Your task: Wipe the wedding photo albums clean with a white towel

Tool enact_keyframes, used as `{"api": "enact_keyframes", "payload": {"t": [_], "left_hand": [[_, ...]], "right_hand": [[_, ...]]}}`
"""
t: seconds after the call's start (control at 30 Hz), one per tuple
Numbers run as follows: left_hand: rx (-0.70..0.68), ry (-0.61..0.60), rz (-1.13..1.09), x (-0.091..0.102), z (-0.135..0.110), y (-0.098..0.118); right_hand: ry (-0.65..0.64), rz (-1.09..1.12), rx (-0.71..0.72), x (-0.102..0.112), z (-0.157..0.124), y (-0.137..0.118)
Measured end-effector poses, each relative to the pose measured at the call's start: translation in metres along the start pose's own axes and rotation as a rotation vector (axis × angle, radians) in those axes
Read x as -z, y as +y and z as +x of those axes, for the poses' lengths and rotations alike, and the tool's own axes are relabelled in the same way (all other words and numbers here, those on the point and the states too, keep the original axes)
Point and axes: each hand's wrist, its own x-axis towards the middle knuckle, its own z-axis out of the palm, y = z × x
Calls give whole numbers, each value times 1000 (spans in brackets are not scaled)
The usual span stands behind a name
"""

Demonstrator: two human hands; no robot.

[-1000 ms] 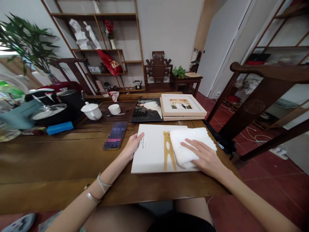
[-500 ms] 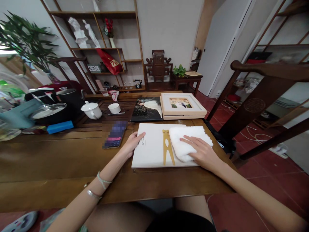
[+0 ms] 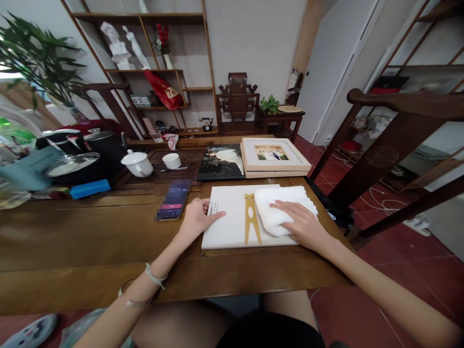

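Note:
A white flat panel [image 3: 228, 227] with small print near its left edge lies on the wooden table in front of me. My left hand [image 3: 199, 215] grips its left edge, thumb on top and fingers curled at the side. A gold-coloured forked piece [image 3: 250, 208] with an oval hole lies along the panel's middle. To its right, a folded white towel [image 3: 268, 212] covers the panel's right part. My right hand [image 3: 302, 223] holds the towel against the panel, its fingers stretched over the top; what lies under the towel is hidden.
Behind the panel are a dark photo panel [image 3: 217, 166] and a pale framed photo [image 3: 293, 166]. A phone [image 3: 174, 200] lies left of my left hand. Farther left stand a lidded white cup [image 3: 137, 164], a small bowl [image 3: 171, 161], a blue block [image 3: 90, 188] and dark pots [image 3: 103, 145].
My left hand has shifted, its thumb now farther onto the panel and its fingers curled at the edge. The panel has slid slightly right. My right hand remains on the towel.

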Motion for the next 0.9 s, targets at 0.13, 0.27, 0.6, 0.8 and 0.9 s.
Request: {"api": "enact_keyframes", "payload": {"t": [0.13, 0.27, 0.6, 0.8, 0.9], "left_hand": [[-57, -6, 60, 0, 0, -4], [-335, -50, 149, -5, 2, -10], [-407, -274, 243, -25, -4, -12], [-396, -246, 162, -29, -1, -19], [-399, -208, 133, -28, -1, -21]], "right_hand": [[-8, -1, 0, -1, -1, 0], [19, -9, -8, 2, 0, 0], [62, -176, -21, -2, 15, 23], [-172, -57, -92, -14, 26, 22], [-173, 39, -124, -14, 25, 24]]}}
